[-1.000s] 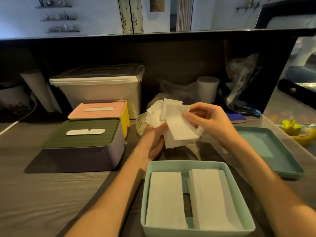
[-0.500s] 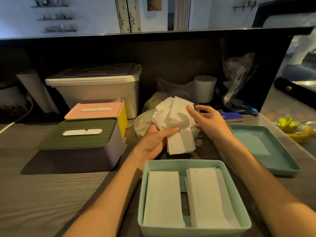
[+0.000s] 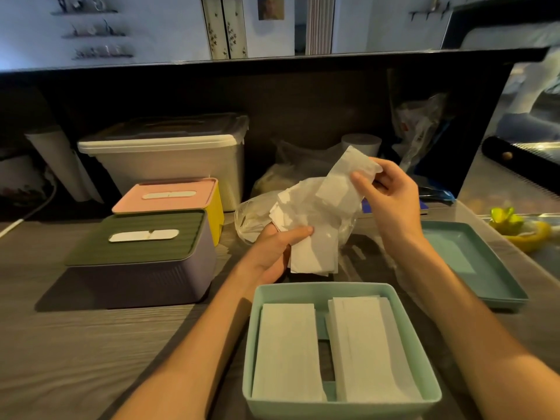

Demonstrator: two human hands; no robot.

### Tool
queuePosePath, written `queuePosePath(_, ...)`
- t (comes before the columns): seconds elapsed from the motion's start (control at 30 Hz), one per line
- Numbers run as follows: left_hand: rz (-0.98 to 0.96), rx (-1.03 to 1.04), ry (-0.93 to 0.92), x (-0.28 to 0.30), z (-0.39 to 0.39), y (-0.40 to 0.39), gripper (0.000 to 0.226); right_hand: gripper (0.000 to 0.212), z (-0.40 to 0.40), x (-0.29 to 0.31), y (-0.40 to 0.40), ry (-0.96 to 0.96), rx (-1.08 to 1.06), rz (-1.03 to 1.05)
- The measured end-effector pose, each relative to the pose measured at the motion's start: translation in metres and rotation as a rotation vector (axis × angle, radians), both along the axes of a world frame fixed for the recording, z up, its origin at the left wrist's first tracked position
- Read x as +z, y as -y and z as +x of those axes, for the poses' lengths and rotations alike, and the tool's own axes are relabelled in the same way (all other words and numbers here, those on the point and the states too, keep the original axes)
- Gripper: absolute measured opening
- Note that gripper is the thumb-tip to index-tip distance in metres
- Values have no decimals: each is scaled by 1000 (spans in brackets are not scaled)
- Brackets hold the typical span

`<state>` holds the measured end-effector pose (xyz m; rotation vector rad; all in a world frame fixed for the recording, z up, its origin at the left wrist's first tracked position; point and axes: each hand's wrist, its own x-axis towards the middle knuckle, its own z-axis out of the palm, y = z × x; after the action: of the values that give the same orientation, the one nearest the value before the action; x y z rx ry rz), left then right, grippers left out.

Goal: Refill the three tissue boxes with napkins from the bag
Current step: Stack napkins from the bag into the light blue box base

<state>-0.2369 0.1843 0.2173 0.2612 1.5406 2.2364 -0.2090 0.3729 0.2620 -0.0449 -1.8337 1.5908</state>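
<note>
Napkins (image 3: 315,237) gripped by both hands, labels unreadable

Left hand (image 3: 277,250) gripping napkins (image 3: 315,237), right hand (image 3: 386,198) pinching one (raised), open box (image 3: 339,409) below

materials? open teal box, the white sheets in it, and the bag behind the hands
Open teal box: looks like matte moulded plastic, with smooth, even walls and rounded corners.
White sheets: soft paper tissue, dull, with a folded edge and faint texture.
Bag: thin clear plastic film, crinkled and glossy, see-through.
</note>
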Motion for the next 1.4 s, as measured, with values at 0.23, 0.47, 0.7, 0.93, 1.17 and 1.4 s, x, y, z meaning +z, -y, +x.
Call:
queuePosePath(0.23, 51, 34, 83, -1, -4, 0, 35, 40, 10, 20, -7, 165, 665, -308)
queuePosePath(0.47, 62, -29, 140, 7, 1, -5, 20, 51, 14, 18, -15, 328, 775, -65)
queuePosePath(0.7, -25, -177, 63, 6, 8, -2, 49, 28, 4, 5, -6, 256, 309, 413)
queuePosePath(0.93, 84, -157, 30, -3, 3, 1, 48, 21, 5, 11, -8, 39, 185, 109)
queuePosePath(1.17, 148, -97, 119, 5, 3, -7, 50, 17, 8, 8, 2, 279, 399, 137)
queuePosePath(1.4, -76, -77, -112, -4, 0, -2, 52, 34, 1, 0, 2, 154, 70, 384)
